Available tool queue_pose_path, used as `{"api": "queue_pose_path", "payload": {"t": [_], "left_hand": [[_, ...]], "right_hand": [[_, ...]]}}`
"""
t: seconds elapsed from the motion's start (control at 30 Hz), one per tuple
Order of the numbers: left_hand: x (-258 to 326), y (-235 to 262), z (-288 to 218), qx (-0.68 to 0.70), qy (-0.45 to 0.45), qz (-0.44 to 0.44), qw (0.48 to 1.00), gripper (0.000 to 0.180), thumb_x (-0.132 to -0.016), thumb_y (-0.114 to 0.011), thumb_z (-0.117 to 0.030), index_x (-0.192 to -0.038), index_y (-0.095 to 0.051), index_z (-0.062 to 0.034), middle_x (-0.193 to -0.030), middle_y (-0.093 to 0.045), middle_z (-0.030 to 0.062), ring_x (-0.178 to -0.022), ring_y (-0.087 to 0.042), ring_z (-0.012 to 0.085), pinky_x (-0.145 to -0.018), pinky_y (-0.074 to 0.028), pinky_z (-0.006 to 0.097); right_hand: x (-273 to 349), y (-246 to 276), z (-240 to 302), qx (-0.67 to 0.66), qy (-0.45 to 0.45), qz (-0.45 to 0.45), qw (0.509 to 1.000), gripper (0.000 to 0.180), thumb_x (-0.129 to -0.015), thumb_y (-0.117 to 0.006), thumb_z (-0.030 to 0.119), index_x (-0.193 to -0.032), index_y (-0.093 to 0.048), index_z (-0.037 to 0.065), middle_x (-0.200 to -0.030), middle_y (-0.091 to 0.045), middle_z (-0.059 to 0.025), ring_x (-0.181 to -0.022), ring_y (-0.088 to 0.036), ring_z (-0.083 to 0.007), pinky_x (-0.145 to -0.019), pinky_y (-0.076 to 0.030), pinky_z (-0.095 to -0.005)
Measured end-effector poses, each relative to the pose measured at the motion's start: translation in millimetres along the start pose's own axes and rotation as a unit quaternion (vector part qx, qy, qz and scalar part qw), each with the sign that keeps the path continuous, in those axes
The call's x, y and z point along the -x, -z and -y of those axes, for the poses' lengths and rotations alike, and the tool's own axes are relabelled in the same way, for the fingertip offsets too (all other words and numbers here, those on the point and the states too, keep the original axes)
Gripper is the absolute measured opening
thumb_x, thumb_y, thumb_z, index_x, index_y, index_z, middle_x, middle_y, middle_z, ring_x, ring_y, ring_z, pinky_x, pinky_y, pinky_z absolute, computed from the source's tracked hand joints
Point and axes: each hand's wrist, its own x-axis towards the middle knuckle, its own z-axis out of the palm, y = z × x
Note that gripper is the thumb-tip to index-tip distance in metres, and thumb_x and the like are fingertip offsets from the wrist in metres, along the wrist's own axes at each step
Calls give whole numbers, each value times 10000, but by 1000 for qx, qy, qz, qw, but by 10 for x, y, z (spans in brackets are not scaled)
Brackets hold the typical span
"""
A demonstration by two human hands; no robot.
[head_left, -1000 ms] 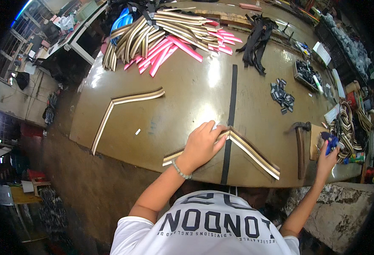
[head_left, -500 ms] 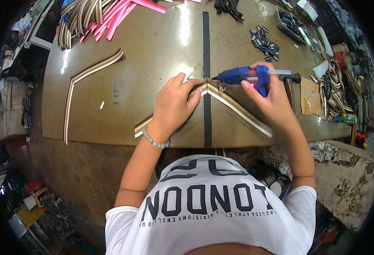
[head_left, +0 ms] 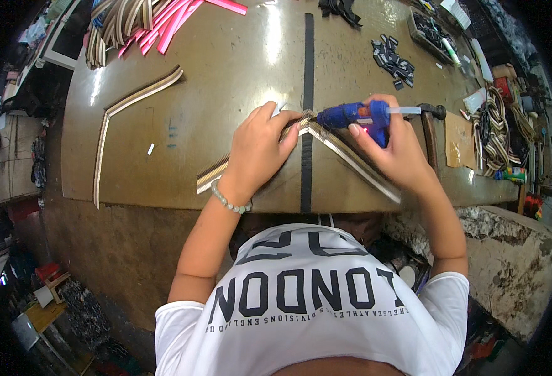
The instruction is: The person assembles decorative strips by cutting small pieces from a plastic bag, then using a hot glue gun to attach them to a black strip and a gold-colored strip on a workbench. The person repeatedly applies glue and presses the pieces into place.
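The left hand (head_left: 260, 147) lies palm down, fingers spread, pressing the left arm of a striped beige-and-brown webbing strip bent into an upside-down V (head_left: 345, 156); the hand covers most of that arm, so only its lower end shows, near the table edge. The right hand (head_left: 395, 150) is clenched around a blue plastic glue gun (head_left: 351, 114), its grip hidden inside the fist. The gun lies nearly level, long axis running left to right, nozzle pointing left at the apex of the V; whether the tip touches the webbing is hard to make out. A clear glue stick juts from its back end to the right. The V rests on the brown worktop (head_left: 226, 69), crossing a long black strap (head_left: 307, 94) that runs away from the person. A second bent strip (head_left: 131, 103) lies well apart to the left.
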Motion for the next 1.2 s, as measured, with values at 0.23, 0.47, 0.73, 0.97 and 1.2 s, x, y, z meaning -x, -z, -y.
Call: {"api": "queue_pose_path", "payload": {"t": [0.23,0.47,0.73,0.97,1.2], "left_hand": [[5,-14,-3,9,14,8,1000,143,-811,-669,-145,-932,-694,-74,-790,-554,107,-718,-586,288,-640,-481,381],[27,-52,-1,13,11,-17,1000,167,-817,-679,-148,-963,-701,-68,-772,-574,114,-616,-587,242,-583,-468,344],[8,-32,-15,11,28,-1,1000,137,-812,-672,-160,-908,-694,-64,-796,-580,121,-680,-611,309,-617,-498,387],[43,-59,16,14,25,1,1000,149,-822,-666,-171,-932,-699,-76,-795,-587,128,-684,-610,298,-618,-493,376],[63,-34,-12,1,16,4,1000,185,-861,-639,-202,-1010,-653,-93,-851,-594,150,-769,-603,330,-674,-493,410]], "right_hand": [[114,31,107,35,81,-18,996,416,-870,-665,253,-1161,-461,37,-867,-652,-208,-770,-665,-371,-679,-508,-400],[149,-29,163,43,41,-38,998,443,-877,-658,275,-1187,-450,35,-820,-644,-224,-728,-648,-404,-638,-499,-426],[213,-58,191,16,-27,-5,999,440,-884,-647,263,-1183,-418,35,-795,-645,-236,-730,-654,-417,-627,-501,-434],[408,-69,186,-4,-34,37,999,450,-866,-673,255,-1168,-430,26,-846,-661,-211,-766,-668,-385,-653,-511,-402],[576,658,-601,-77,-157,-347,921,352,-935,-618,245,-1193,-496,39,-903,-586,-30,-774,-564,-115,-724,-480,-265]]}}
